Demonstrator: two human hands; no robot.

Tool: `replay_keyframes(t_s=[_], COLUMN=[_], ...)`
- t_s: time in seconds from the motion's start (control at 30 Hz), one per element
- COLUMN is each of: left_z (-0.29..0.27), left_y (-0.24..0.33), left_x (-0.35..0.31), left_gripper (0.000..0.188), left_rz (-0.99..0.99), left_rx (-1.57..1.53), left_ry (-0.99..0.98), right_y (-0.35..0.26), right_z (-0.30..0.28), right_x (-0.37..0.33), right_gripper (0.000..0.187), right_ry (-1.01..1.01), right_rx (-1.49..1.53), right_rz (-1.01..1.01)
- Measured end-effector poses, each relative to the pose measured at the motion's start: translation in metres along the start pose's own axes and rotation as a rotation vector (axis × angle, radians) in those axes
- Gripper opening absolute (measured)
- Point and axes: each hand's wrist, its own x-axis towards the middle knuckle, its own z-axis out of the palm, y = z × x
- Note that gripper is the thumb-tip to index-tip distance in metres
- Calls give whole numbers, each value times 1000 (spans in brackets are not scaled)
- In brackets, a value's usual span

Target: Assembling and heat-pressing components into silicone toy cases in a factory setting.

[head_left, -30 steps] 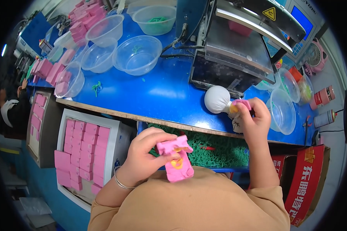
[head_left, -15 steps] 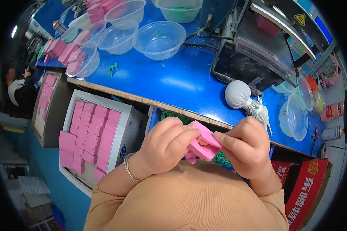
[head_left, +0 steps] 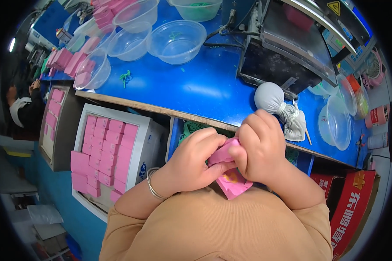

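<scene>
Close to my body, both hands grip a pink block that looks like a soft rubber mould. Its upper part is pinched between my left hand and my right hand, and fingers cover much of it. A lower pink flap with a yellow patch on its face hangs beneath the hands. Whether the two parts are joined is hidden. My left fingers and thumb are closed on its left side. The right fingers are curled over its right end. Behind the hands is an open blue drawer with green pieces.
A tied grey cloth bundle lies on the blue bench, near a black press machine. Clear plastic bowls stand at the back. Left are a white box of pink blocks and another person. A red carton stands right.
My hands have come closer together, the right one moving left and curling over the block. The pink block has turned or opened, and a flap with a yellow patch now hangs below.
</scene>
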Motion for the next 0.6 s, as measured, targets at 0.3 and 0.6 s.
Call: replay_keyframes(t_s=[0.3, 0.6], left_z=[6, 21], left_y=[-12, -16], left_x=[-4, -13], left_gripper=[32, 28], left_rz=[-5, -513], left_rx=[-311, -826], left_ry=[-81, 84], right_y=[12, 9], right_z=[8, 13], right_x=[14, 3], right_gripper=[50, 47], right_ry=[-451, -86], right_rx=[869, 108], right_rz=[657, 318])
